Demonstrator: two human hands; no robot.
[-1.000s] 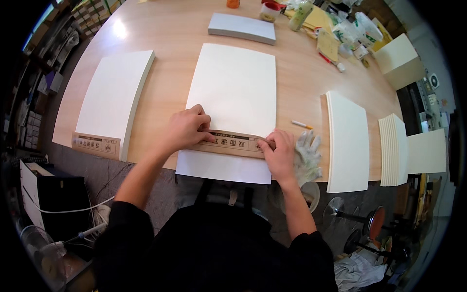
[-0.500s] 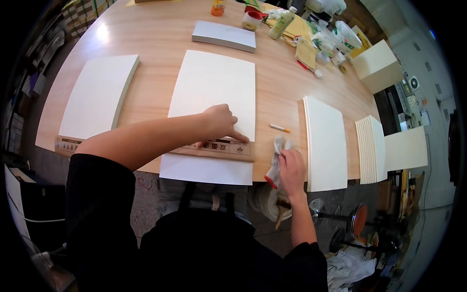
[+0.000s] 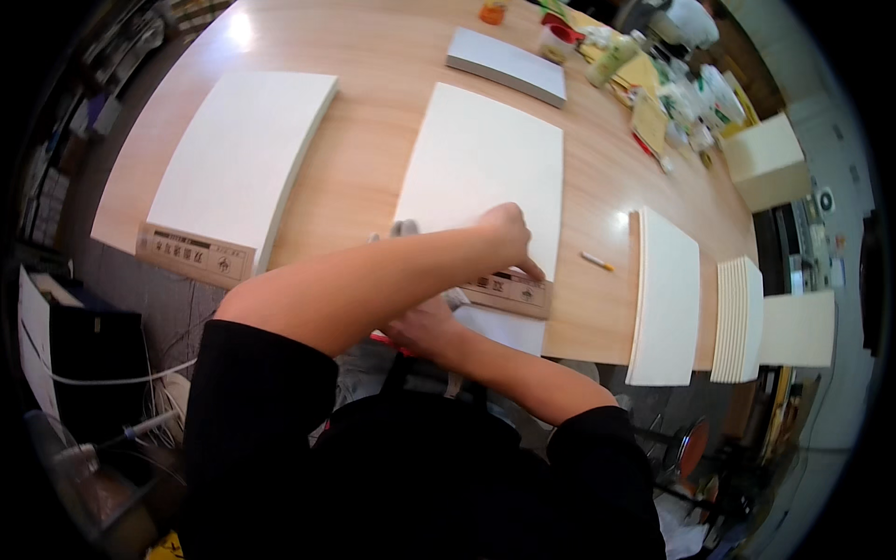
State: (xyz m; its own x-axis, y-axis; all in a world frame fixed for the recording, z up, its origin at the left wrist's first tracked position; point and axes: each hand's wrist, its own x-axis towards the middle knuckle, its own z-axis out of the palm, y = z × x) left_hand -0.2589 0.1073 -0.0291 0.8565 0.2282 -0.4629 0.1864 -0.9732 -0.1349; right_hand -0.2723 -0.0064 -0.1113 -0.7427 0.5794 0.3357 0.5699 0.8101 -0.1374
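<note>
A large cream sheet stack is laid flat on the wooden worktop, its near end overhanging the front edge just before the person. Across that near end a brown printed paper band is wrapped, and the left hand, reached over from the left across the body, is pressed down on the band with fingers curled together and fingertips on its upper edge, seemingly so that the band is kept from sliding on the stack. The right hand is tucked beneath the left forearm at the worktop's edge; a bit of whitish cloth is glimpsed above the forearm, but whether the hand is closed on it cannot be told. A second banded stack is set apart to the left, and three narrower cream stacks are ranged at the right, kept within reach yet off the working area. A small orange-tipped marker is left lying between the middle stack and those at the right.
</note>
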